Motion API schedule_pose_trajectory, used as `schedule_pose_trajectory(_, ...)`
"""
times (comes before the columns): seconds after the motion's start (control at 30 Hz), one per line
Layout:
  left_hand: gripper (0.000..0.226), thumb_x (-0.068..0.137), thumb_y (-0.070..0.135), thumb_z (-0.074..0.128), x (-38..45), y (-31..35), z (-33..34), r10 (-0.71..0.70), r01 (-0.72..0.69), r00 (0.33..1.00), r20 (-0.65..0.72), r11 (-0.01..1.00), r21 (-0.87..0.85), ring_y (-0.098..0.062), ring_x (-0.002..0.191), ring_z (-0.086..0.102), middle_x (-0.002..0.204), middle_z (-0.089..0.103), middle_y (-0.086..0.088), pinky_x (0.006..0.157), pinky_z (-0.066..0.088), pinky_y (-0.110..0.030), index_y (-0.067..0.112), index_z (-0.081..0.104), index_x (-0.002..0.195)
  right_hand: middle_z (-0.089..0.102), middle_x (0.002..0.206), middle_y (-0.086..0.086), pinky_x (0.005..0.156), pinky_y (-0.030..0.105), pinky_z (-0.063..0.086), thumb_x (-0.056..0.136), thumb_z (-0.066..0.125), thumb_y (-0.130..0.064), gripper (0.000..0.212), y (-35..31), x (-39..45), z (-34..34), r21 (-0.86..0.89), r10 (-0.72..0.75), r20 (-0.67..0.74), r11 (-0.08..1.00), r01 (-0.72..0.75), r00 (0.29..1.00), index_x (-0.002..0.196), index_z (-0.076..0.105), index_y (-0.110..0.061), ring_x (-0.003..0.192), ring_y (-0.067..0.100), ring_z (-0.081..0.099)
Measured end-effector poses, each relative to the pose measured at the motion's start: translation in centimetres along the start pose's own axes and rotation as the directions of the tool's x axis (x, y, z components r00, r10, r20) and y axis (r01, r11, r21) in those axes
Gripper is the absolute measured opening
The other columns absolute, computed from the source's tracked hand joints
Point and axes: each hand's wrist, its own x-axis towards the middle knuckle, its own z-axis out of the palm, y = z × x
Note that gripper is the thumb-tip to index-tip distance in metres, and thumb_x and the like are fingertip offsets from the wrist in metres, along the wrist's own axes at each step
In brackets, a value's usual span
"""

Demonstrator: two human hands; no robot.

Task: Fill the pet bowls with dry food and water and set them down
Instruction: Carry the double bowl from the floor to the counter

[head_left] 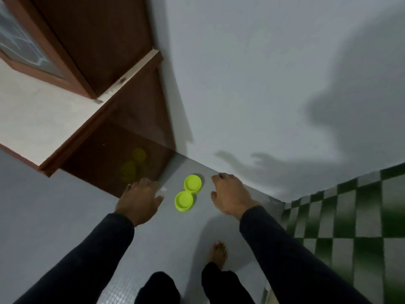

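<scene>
A lime-green double pet bowl, two round cups joined in one piece, lies on the grey floor by the foot of the white wall. Both cups look empty. My left hand hangs to the left of the bowl, fingers loosely bent, holding nothing. My right hand hangs to the right of it, fingers relaxed and pointing down, also holding nothing. Neither hand touches the bowl. No food or water container is in view.
A brown wooden door stands open at the left, its glossy panel reflecting the bowl. A white wall rises behind the bowl. Green-and-white checkered tiles cover the right. My bare foot stands on the grey floor.
</scene>
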Motion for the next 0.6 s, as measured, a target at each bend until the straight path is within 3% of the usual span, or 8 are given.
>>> schedule_pose_trajectory(0.23, 0.053, 0.103, 0.047, 0.049, 8.3, -1.2, 6.2, -0.046, 0.045, 0.998, 0.051, 0.999, 0.02, -0.034, 0.127, 0.052, 0.144, 0.051, -0.011, 0.105, 0.044, -0.044, 0.02, 0.046, 0.149, 0.054, 0.135, 0.018, 0.103, 0.044, 0.041, 0.094, 0.055, -0.032, 0.048, 3.2, 9.1, 5.3, 0.014, -0.055, 0.077, 0.998, 0.054, 0.996, 0.134, 0.052, -0.006, 0.123, 0.039, 0.05)
schedule_pose_trajectory(0.4, 0.061, 0.103, 0.048, 0.047, 15.0, -3.1, 14.2, -0.072, 0.068, 0.991, 0.113, 0.997, 0.035, -0.036, 0.136, 0.047, 0.152, 0.045, -0.014, 0.109, 0.04, -0.046, 0.019, 0.037, 0.156, 0.048, 0.144, 0.018, 0.105, 0.045, 0.041, 0.097, 0.054, -0.031, 0.051, 5.6, 16.2, 12.7, 0.044, -0.044, 0.126, 0.998, 0.039, 0.991, 0.14, 0.047, -0.005, 0.13, 0.039, 0.045)
schedule_pose_trajectory(0.6, 0.059, 0.104, 0.049, 0.046, 22.0, -5.8, 25.1, -0.095, 0.094, 0.98, 0.174, 0.995, 0.011, -0.034, 0.142, 0.04, 0.158, 0.04, -0.011, 0.113, 0.038, -0.047, 0.021, 0.037, 0.156, 0.05, 0.14, 0.019, 0.098, 0.049, 0.047, 0.096, 0.055, -0.031, 0.05, 8.5, 24.1, 23.2, 0.089, -0.031, 0.159, 0.996, 0.017, 0.987, 0.138, 0.047, -0.005, 0.124, 0.041, 0.048)
